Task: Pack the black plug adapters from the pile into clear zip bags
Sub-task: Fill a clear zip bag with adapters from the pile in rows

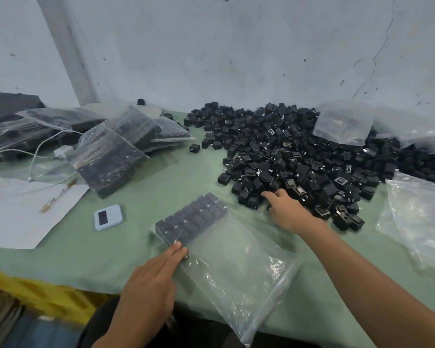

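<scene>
Left hand [151,280] presses bag [236,259] edge, seemingly flat.

So the pile of plug adapters [299,156] takes up the back right of the table [161,177], right up against the wall [236,46]. One loose bag [342,124] sits on top of it at the back, and more empty bags [417,217] lie to its right. Front centre is the zip bag [236,267], with rows of adapters [191,219] in its far end. The left hand [151,285] lies flat on that bag's left edge, and the right hand [286,209] is at the pile's near edge. Just left of the bag is a timer [108,217], then a sheet of paper [15,217] with a pen [58,195] on it. Filled bags [111,156] lie at the back left.
</scene>
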Demonstrator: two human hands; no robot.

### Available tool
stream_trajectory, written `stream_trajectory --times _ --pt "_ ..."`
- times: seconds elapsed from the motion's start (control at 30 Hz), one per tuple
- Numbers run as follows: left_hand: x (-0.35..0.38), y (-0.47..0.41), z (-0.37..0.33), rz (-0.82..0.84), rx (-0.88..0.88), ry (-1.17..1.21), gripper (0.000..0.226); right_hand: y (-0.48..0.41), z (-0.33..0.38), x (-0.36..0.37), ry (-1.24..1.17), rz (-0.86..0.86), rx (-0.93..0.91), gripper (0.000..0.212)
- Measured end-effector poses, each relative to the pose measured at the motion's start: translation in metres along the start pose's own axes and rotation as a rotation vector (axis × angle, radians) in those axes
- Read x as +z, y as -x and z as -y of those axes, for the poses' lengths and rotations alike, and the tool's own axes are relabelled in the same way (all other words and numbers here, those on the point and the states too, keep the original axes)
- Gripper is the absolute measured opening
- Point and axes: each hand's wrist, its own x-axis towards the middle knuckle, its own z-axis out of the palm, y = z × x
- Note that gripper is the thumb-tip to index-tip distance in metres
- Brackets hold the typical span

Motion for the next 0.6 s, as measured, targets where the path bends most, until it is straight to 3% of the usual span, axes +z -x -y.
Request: stream_trajectory --times 0.2,0.27,0.4,0.47,0.6 --pt "-0.001 0.002 0.001 0.022 0.016 -0.007 0.069 0.031 -0.023 -0.012 -0.150 0.067 0.105 0.048" --pt "-0.002 0.002 0.000 0.031 0.013 -0.017 0.067 0.057 -0.029 -0.022 -0.344 -0.007 0.122 0.046" --pt "-0.003 0.004 -0.002 0.044 0.017 -0.018 0.065 0.134 -0.038 -0.042 -0.954 -0.106 0.155 0.029" --pt "-0.003 0.004 -0.001 0.058 0.000 -0.004 0.071 0.180 -0.040 -0.045 -1.115 -0.039 0.141 0.032" --pt "0.000 0.004 -0.001 0.038 -0.016 0.019 0.067 0.236 -0.014 -0.024 -1.122 0.259 0.132 0.035"
